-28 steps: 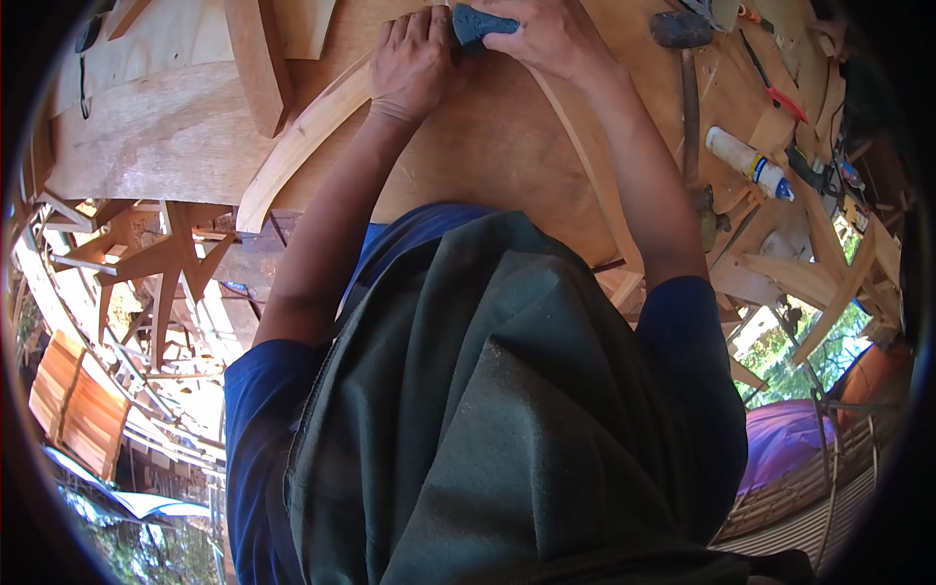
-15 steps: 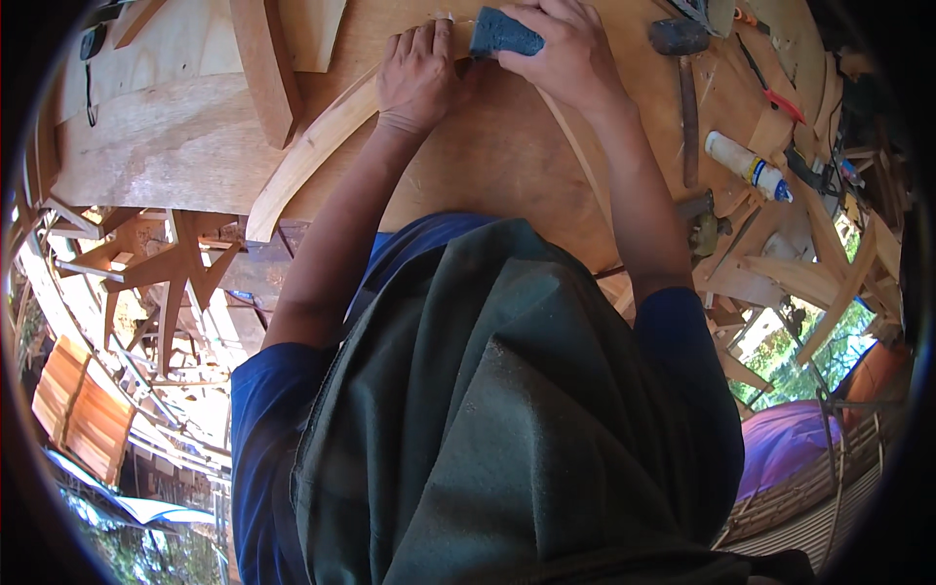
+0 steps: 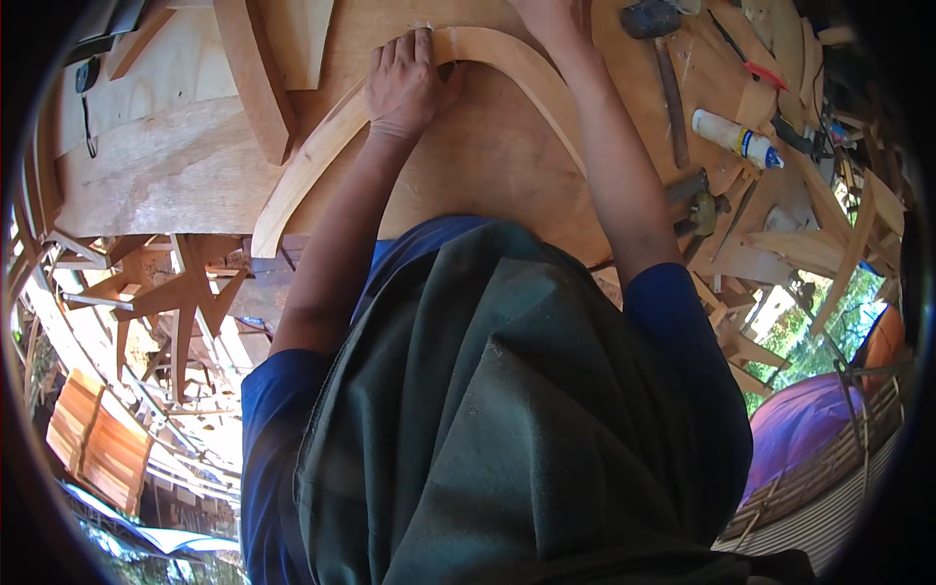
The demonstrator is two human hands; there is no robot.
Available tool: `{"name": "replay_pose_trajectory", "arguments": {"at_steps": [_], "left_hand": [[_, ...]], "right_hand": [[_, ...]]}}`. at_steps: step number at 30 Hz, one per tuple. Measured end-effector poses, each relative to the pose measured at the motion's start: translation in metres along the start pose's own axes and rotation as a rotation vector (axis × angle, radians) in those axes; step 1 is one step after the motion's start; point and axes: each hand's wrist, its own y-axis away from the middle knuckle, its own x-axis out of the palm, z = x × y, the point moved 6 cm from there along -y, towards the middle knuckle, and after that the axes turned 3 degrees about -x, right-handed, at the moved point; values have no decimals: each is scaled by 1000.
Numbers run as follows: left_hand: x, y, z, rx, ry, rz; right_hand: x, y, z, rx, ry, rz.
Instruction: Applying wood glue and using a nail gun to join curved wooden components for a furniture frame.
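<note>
A curved strip of pale wood point(image 3: 512, 57) lies like an arch on the plywood worktop point(image 3: 487, 146). My left hand point(image 3: 405, 86) grips it left of its crown, fingers over the far edge and thumb on the near side. The strip's left end hangs just past the worktop's near edge. At the top of the picture, beyond the arch, is my right hand point(image 3: 558, 21). Its fingers are cut off by the frame's upper edge, so whatever they hold is hidden. My right forearm crosses over the strip's right leg.
To the right lie a mallet point(image 3: 651, 19), a white glue bottle point(image 3: 733, 136), a red-handled tool point(image 3: 765, 76) and a metal clamp point(image 3: 700, 207). On the left are a wooden board point(image 3: 255, 83) and a dark tape measure point(image 3: 88, 75). Wood offcuts point(image 3: 180, 292) stand below the worktop's left edge.
My right hand has moved up and away from the arch, taking the blue-grey sanding block out of view. The arch's crown is now uncovered. My left hand keeps its grip.
</note>
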Motion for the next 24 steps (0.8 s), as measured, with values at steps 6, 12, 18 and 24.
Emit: {"name": "replay_pose_trajectory", "arguments": {"at_steps": [6, 12, 18, 24], "left_hand": [[-1, 6, 6, 14, -18, -34], [1, 4, 5, 13, -6, -3], [3, 5, 7, 20, -24, -6], [2, 3, 3, 49, -17, -32]], "right_hand": [[-33, 46, 25, -156, 79, -228], [-33, 113, 4, -16, -108, 210], [-24, 117, 3, 39, -166, 201], [-27, 121, 1, -23, -141, 128]]}}
